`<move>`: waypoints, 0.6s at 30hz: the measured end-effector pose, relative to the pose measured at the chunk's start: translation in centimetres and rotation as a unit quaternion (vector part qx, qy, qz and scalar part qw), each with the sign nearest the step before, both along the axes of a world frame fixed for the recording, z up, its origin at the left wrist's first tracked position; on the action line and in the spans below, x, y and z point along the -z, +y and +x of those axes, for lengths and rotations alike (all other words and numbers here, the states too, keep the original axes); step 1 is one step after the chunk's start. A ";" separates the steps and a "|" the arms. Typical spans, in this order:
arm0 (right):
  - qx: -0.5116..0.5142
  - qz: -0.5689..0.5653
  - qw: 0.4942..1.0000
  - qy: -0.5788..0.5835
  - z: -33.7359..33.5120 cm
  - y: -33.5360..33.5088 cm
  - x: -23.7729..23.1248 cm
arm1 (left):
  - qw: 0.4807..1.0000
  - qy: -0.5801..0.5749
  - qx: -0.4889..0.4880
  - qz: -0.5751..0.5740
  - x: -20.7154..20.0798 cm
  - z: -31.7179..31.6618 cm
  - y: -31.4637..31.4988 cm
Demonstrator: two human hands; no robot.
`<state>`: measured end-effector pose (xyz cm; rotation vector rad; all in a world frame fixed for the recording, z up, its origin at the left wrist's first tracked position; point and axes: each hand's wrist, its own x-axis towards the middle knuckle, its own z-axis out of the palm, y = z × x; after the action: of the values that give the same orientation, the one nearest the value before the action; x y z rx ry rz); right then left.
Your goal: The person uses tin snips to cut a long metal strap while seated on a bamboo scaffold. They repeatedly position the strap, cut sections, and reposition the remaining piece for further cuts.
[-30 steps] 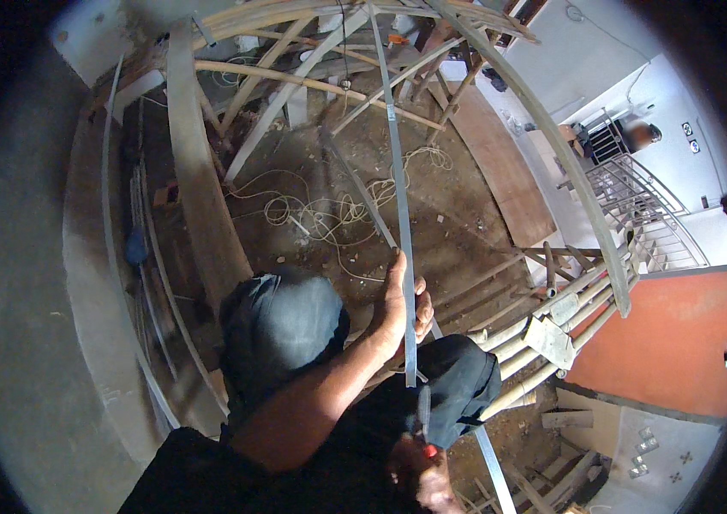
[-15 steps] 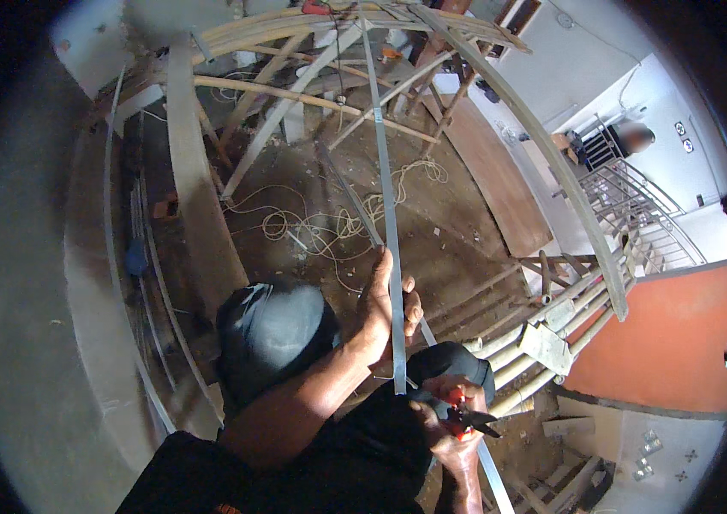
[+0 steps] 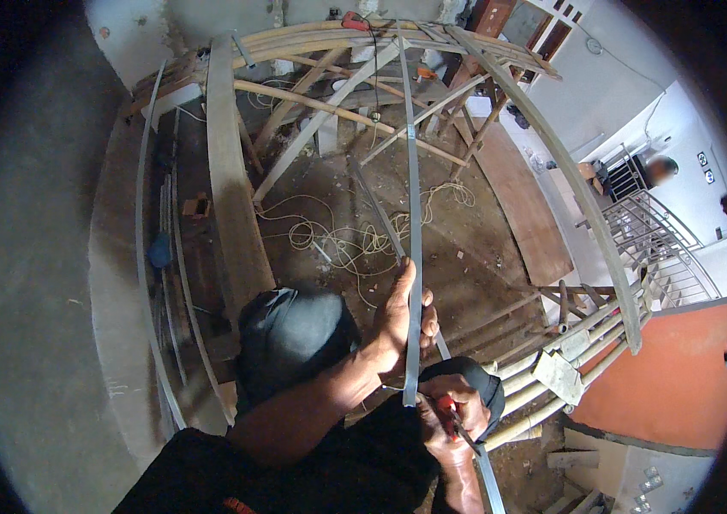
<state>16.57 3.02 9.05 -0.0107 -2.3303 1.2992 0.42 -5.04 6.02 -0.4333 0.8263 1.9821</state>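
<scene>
My left hand [image 3: 399,324] is wrapped around a long, narrow grey metal profile [image 3: 415,197], thumb on its left side and fingertips on its right. The profile runs from the far scaffold down to my lap. At its near end my right hand [image 3: 449,420] is closed on metal snips with red handles [image 3: 446,405]. Their dark blades point down and to the right, and thumb and fingers lie close to the profile's end; whether they touch it I cannot tell. A second metal profile [image 3: 487,480] passes crosswise beneath both hands. My bent knees are under my forearms.
Below lies a dirt-covered floor with a tangled cream cord [image 3: 338,240]. Bamboo and wood scaffolding [image 3: 363,94] spans the far side, with bamboo poles [image 3: 526,398] at right. A wide plank [image 3: 239,188] and more metal profiles [image 3: 145,214] are at left. A person [image 3: 659,170] is far right.
The whole view has shifted, so the scene sits further right and lower. The snips have turned in my right hand, from blades pointing right to blades pointing down. My left hand keeps its hold.
</scene>
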 end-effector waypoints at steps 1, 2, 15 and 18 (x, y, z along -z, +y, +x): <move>-0.010 -0.007 1.000 0.014 -0.2 0.1 0.0 | 1.000 0.004 0.004 -0.006 -0.3 0.0 -0.1; -0.018 -0.015 0.999 0.026 -0.3 0.1 -0.1 | 1.000 -0.002 0.006 -0.018 -0.6 -0.1 -0.2; -0.180 -0.153 0.972 0.000 -3.5 1.3 -1.3 | 0.998 0.007 0.022 -0.052 -5.1 -0.5 -3.2; -0.206 -0.188 0.960 -0.020 -4.2 1.2 -1.6 | 0.997 0.020 0.016 -0.077 -5.7 -0.5 -3.7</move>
<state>12.35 4.22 10.66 0.3465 -2.1494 1.9468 -0.11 -8.72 11.71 -0.4674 1.0108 1.9101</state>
